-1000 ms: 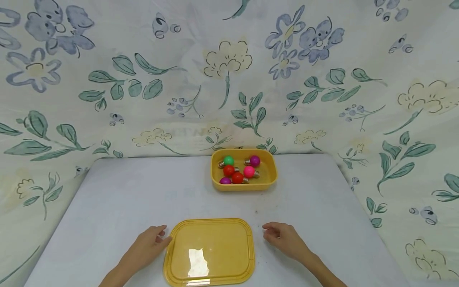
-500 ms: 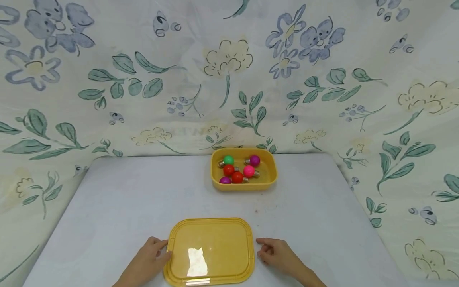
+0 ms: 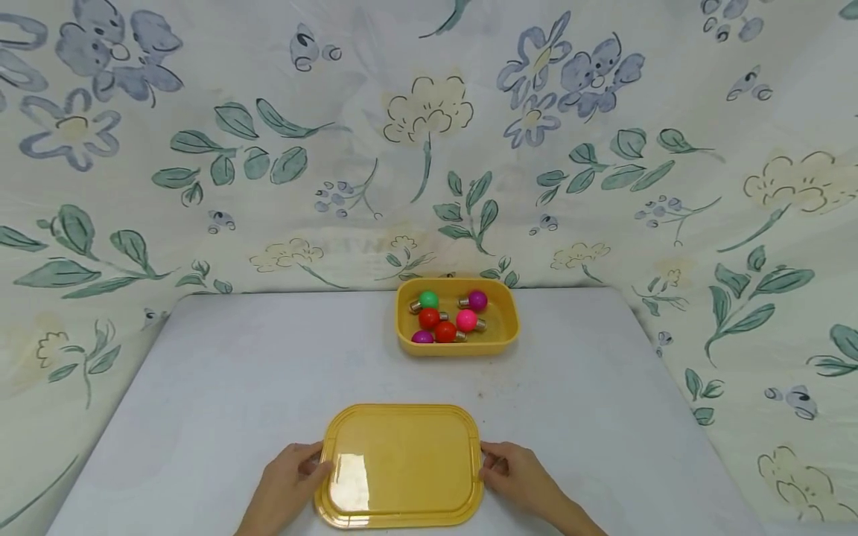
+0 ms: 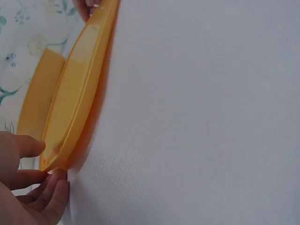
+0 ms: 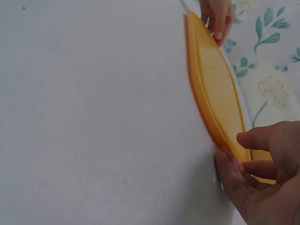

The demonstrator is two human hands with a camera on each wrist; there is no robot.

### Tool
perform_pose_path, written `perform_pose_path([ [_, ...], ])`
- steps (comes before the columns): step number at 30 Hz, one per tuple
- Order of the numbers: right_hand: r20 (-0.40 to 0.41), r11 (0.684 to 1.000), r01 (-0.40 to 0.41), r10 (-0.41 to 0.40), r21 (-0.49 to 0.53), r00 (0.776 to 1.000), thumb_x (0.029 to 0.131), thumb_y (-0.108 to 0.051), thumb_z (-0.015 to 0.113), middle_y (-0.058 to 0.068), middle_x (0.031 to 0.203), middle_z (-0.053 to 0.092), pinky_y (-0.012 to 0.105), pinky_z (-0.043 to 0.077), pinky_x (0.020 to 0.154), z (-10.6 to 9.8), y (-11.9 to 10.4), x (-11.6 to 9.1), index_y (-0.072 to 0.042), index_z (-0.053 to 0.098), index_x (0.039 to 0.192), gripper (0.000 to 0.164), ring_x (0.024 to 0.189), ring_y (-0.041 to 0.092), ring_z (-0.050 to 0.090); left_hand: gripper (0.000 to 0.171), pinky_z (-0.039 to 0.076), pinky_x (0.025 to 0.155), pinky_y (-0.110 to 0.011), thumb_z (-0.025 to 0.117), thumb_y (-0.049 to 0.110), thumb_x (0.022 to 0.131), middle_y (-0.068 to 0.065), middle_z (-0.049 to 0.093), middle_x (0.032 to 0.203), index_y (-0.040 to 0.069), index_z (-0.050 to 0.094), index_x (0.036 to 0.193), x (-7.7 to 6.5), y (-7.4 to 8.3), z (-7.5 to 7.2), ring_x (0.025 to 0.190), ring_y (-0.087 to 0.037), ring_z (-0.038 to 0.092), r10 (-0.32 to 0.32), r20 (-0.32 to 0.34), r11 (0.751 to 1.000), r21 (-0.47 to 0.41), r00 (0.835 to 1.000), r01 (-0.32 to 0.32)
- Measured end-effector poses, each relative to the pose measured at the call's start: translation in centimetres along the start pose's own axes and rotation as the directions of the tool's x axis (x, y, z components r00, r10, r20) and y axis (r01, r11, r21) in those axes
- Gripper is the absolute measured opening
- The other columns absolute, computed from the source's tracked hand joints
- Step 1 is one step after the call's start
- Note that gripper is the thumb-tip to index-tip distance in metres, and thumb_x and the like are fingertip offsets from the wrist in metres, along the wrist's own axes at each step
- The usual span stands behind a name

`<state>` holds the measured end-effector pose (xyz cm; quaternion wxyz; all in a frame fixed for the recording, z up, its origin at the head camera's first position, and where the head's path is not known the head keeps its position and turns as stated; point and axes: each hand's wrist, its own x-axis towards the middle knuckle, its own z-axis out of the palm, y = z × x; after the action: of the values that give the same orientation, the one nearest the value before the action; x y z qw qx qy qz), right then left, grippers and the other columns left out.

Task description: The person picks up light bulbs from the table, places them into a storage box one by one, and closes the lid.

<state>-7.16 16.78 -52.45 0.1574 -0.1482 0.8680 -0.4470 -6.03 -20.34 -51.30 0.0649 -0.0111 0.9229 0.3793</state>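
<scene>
A flat, glossy yellow lid with rounded corners and a raised rim is near the front of the table in the head view. My left hand pinches its left edge. In the left wrist view the thumb lies above that edge and the other fingers below it. My right hand pinches the opposite edge, thumb over the rim and fingers curled underneath. Both wrist views show the lid from the side. I cannot tell how far it is lifted off the table.
Toward the table's back edge stands a yellow bin holding several small colored light bulbs in red, pink, purple and green. White covering lies over the table. Behind it hangs a floral cloth.
Both hands have come in to the lid's side edges and taken hold of them. The lid has shifted slightly right and away from me. The bin has stayed in place.
</scene>
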Motion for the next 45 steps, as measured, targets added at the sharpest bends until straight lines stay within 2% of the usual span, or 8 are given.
perform_pose_path([
  [4,-0.062,0.999,-0.025,0.027,0.035,0.998,0.088,-0.01,0.075,0.0,0.093,0.066,0.021,0.055,0.066,0.1,0.2,0.1,0.012,0.063,0.121,0.041,0.077,0.006,0.063,0.05,0.056,0.075,-0.03,0.077,0.025,0.089,-0.003,0.071,0.099,-0.008,0.064,0.125,0.0,0.1,0.4,0.082,-0.014,0.069,-0.046,-0.019,0.994,-0.097,0.999,0.044],
  [7,-0.096,0.995,-0.069,0.076,0.068,0.993,0.086,-0.012,0.078,0.002,0.097,0.067,0.021,0.055,0.066,0.0,0.1,0.2,0.009,0.062,0.12,0.043,0.08,0.011,0.066,0.051,0.057,0.075,-0.03,0.079,0.023,0.086,-0.003,0.072,0.097,-0.008,0.065,0.124,0.2,0.3,0.8,0.082,-0.015,0.07,-0.09,-0.016,0.985,-0.15,0.996,0.086],
  [12,-0.131,0.988,-0.126,0.138,0.093,0.982,0.081,-0.016,0.084,0.002,0.096,0.066,0.022,0.055,0.066,-0.4,0.0,0.5,0.009,0.06,0.12,0.053,0.078,0.013,0.066,0.051,0.057,0.075,-0.031,0.081,0.025,0.084,-0.003,0.072,0.095,-0.008,0.066,0.121,0.5,0.9,1.3,0.083,-0.017,0.069,-0.141,-0.015,0.973,-0.188,0.99,0.136],
  [16,-0.162,0.988,-0.14,0.15,0.071,0.975,0.077,-0.017,0.087,0.0,0.092,0.064,0.022,0.054,0.065,-0.6,0.1,0.6,0.01,0.059,0.118,0.056,0.075,0.012,0.064,0.047,0.055,0.072,-0.026,0.082,0.026,0.084,-0.001,0.07,0.094,-0.005,0.067,0.116,0.8,1.5,1.5,0.083,-0.016,0.066,-0.148,-0.032,0.969,-0.206,0.988,0.139],
  [24,-0.205,0.988,-0.151,0.151,0.013,0.967,0.077,-0.021,0.086,-0.001,0.087,0.063,0.022,0.053,0.063,-1.5,-0.4,1.3,0.006,0.062,0.115,0.053,0.074,0.011,0.061,0.041,0.052,0.067,-0.021,0.082,0.029,0.084,0.0,0.067,0.088,-0.002,0.066,0.106,1.3,2.0,1.4,0.077,-0.013,0.062,-0.115,-0.055,0.967,-0.234,0.992,0.1],
  [32,-0.175,0.991,-0.121,0.109,-0.064,0.979,0.081,-0.026,0.083,-0.005,0.073,0.059,0.023,0.049,0.051,-2.8,-1.4,2.0,0.004,0.068,0.105,0.041,0.06,0.01,0.057,0.027,0.047,0.06,-0.023,0.077,0.027,0.088,0.001,0.061,0.078,0.004,0.063,0.092,2.4,3.4,0.8,0.069,-0.013,0.055,-0.064,-0.064,0.99,-0.133,0.996,0.055],
  [39,-0.227,0.983,-0.132,0.101,-0.126,0.969,0.082,-0.027,0.083,-0.004,0.069,0.056,0.022,0.044,0.047,-4.4,-2.8,2.7,0.0,0.069,0.1,0.035,0.051,0.01,0.054,0.027,0.044,0.055,-0.022,0.078,0.027,0.088,0.0,0.057,0.07,0.006,0.06,0.084,4.1,4.7,-0.3,0.063,-0.013,0.052,0.023,-0.089,0.996,-0.085,0.996,-0.03],
  [45,-0.299,0.973,-0.138,0.078,-0.185,0.951,0.083,-0.028,0.083,-0.004,0.071,0.058,0.024,0.045,0.047,-5.9,-3.6,3.9,0.0,0.072,0.11,0.04,0.052,0.011,0.052,0.029,0.042,0.051,-0.022,0.077,0.028,0.088,-0.001,0.056,0.069,0.004,0.061,0.086,6.0,5.9,-1.3,0.059,-0.014,0.05,0.092,-0.104,0.995,-0.036,0.99,-0.096],
])
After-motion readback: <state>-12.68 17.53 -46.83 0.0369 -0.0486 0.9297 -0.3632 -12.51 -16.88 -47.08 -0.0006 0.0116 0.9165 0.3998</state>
